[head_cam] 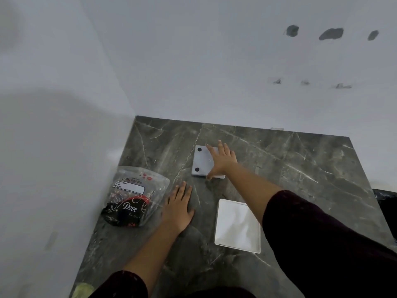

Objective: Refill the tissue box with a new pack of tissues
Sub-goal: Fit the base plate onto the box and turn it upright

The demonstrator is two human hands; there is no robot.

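Observation:
A white square tissue box (202, 161) lies upside down at the middle of the dark marble counter, two black rubber feet showing on its left side. My right hand (221, 160) rests flat on top of it, fingers spread, thumb at its near edge. A clear plastic tissue pack (134, 196) with a black and red "Dove" print lies at the left, by the wall. My left hand (179, 206) lies flat on the counter just right of the pack, holding nothing. A white square lid or tray (237, 225) lies open side up at the near right.
The marble counter (290, 168) meets white walls at the left and the back. Its right edge drops off beside a dark object (386, 203). The back wall has grey patches and scuffs.

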